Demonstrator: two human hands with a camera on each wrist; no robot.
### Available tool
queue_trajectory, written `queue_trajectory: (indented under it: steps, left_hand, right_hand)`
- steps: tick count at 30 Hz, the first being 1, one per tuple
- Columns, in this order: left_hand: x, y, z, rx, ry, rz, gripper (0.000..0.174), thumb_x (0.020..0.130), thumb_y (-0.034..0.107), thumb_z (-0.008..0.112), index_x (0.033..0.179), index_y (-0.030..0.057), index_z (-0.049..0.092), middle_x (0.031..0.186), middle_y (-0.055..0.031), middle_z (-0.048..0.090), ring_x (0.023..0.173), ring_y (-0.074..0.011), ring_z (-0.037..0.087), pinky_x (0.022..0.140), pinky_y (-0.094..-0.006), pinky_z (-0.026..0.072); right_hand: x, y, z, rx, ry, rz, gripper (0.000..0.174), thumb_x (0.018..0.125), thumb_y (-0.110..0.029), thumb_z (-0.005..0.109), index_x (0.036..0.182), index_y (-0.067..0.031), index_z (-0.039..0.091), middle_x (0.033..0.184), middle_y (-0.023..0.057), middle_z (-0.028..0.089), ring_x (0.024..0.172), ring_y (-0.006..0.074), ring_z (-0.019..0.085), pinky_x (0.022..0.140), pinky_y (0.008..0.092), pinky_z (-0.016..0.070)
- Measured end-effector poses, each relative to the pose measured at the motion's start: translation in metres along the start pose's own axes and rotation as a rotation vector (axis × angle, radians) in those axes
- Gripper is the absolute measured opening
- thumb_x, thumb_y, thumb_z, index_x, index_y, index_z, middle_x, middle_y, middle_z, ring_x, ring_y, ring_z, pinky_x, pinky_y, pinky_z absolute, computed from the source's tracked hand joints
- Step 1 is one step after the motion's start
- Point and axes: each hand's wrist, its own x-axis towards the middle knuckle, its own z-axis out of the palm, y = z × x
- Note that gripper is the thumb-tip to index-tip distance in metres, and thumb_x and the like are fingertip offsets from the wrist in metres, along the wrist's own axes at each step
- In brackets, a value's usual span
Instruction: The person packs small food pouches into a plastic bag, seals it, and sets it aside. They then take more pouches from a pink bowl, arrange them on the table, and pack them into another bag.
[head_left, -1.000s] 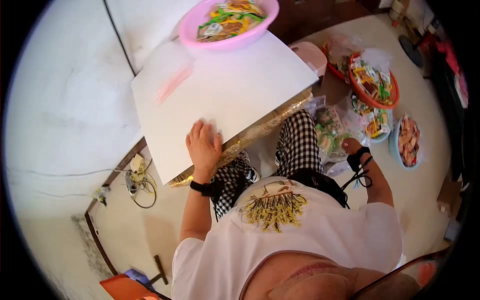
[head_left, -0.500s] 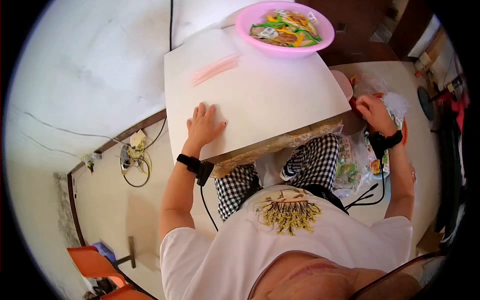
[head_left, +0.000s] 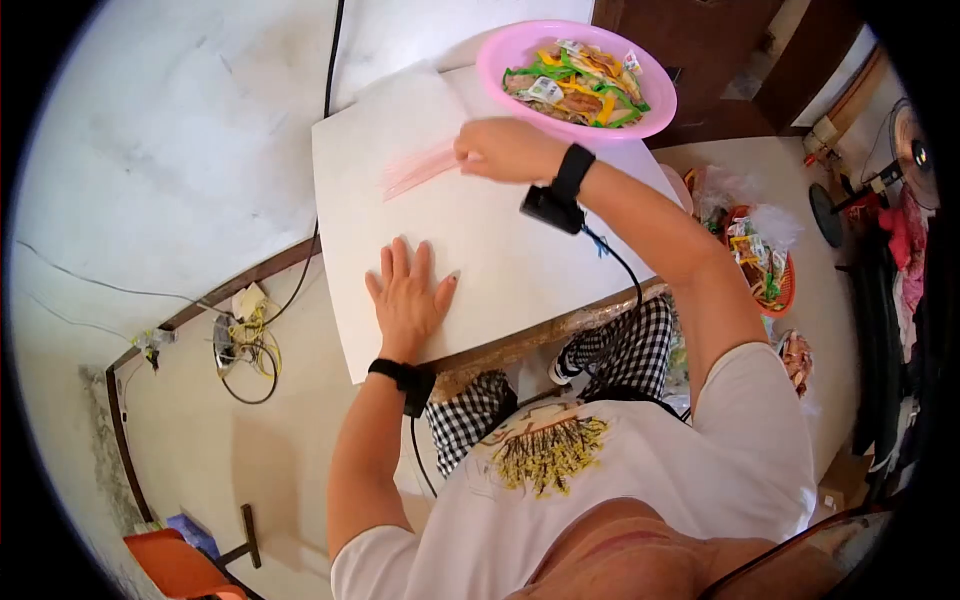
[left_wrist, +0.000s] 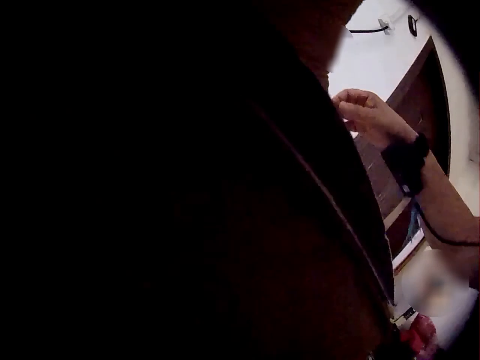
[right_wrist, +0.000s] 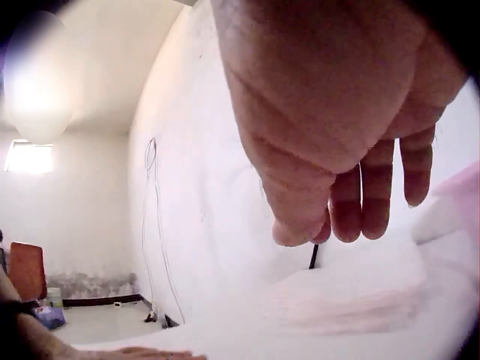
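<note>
My left hand (head_left: 407, 305) lies palm down with spread fingers on a white tabletop (head_left: 500, 265), near its front edge. My right hand (head_left: 512, 150) reaches across to the far side, over the right end of a bundle of thin pink strips (head_left: 415, 172). In the right wrist view the fingers (right_wrist: 375, 214) point down, with the thumb beside the forefinger, above the blurred pink strips (right_wrist: 360, 304). No object shows between them. Just beyond the right hand stands a pink basin (head_left: 490, 85) with packaged food packets (head_left: 580, 90) in it.
A white wall (head_left: 190, 130) borders the table's left side, with a black cable (head_left: 333, 60) hanging down it. On the floor to the right are an orange basket (head_left: 788, 290) with more packets and a fan (head_left: 905, 150). An orange chair (head_left: 170, 560) stands at lower left.
My right hand has come up from beside the table on the right, across the tabletop to the pink strips. The left hand stays flat on the table. The head view has shifted.
</note>
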Motion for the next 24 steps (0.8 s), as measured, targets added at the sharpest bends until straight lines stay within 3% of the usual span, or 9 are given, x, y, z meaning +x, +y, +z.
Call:
queue_trajectory:
  steps: [3,5,9,14,17,20,24]
  left_hand:
    - [0.0,0.001,0.002,-0.022,0.083,0.025,0.062,0.085,0.045,0.058,0.137,0.0126,0.046,0.149,-0.0212,0.032,0.139,-0.0382,0.026,0.107,-0.0624,0.0186]
    - [-0.001,-0.001,0.009,-0.035,0.111,0.033,0.062,0.084,0.045,0.059,0.136,0.0126,0.048,0.148,-0.0217,0.033,0.138,-0.0389,0.028,0.106,-0.0633,0.0192]
    - [0.001,0.003,0.003,-0.04,0.075,0.011,0.062,0.084,0.044,0.059,0.136,0.0129,0.047,0.149,-0.0215,0.032,0.139,-0.0383,0.027,0.107,-0.0631,0.0179]
    - [0.001,0.0,0.006,-0.036,0.071,0.015,0.063,0.084,0.044,0.059,0.137,0.0129,0.046,0.149,-0.0214,0.031,0.139,-0.0382,0.026,0.107,-0.0628,0.017]
    - [0.002,0.002,0.001,-0.028,0.064,0.019,0.063,0.084,0.043,0.059,0.138,0.0125,0.046,0.149,-0.0214,0.031,0.139,-0.0384,0.026,0.107,-0.0623,0.0176]
    - [0.002,0.003,0.0,-0.022,0.064,0.016,0.062,0.085,0.041,0.059,0.138,0.0122,0.046,0.15,-0.0208,0.031,0.139,-0.0382,0.027,0.107,-0.0614,0.019]
    - [0.002,0.0,0.002,-0.012,0.062,0.016,0.063,0.085,0.042,0.058,0.139,0.0126,0.045,0.15,-0.0204,0.031,0.139,-0.0378,0.026,0.107,-0.0612,0.0187]
  right_hand:
    - [0.024,0.05,-0.034,-0.056,0.115,0.012,0.016,0.082,-0.016,0.059,0.089,-0.0022,0.064,0.093,0.0141,0.064,0.086,0.0308,0.061,0.077,0.0384,0.0479]
    - [0.027,0.092,-0.062,-0.108,0.092,0.11,0.017,0.081,-0.016,0.059,0.085,-0.0008,0.063,0.085,0.0148,0.065,0.078,0.029,0.061,0.073,0.0377,0.0481]
    - [0.006,0.175,-0.101,-0.25,-0.164,0.364,0.018,0.072,-0.016,0.067,0.082,-0.0012,0.064,0.074,0.0131,0.064,0.07,0.0238,0.061,0.064,0.0385,0.0475]
    - [-0.014,0.191,-0.09,-0.493,-0.511,0.551,0.031,0.067,-0.021,0.074,0.09,-0.002,0.064,0.082,0.012,0.067,0.077,0.0227,0.064,0.066,0.038,0.0496]
    - [-0.022,0.221,-0.082,-0.359,-0.502,0.623,0.047,0.067,-0.027,0.079,0.103,-0.0024,0.063,0.094,0.0119,0.068,0.084,0.0248,0.065,0.072,0.0375,0.0513]
    - [-0.018,0.244,-0.067,-0.462,-0.561,0.498,0.05,0.065,-0.031,0.081,0.101,-0.0009,0.064,0.09,0.0137,0.068,0.085,0.0255,0.066,0.073,0.038,0.0515]
    - [-0.015,0.23,-0.072,-0.306,-0.656,0.693,0.05,0.062,-0.034,0.082,0.095,0.0002,0.067,0.083,0.0136,0.068,0.078,0.0258,0.065,0.071,0.0365,0.0512]
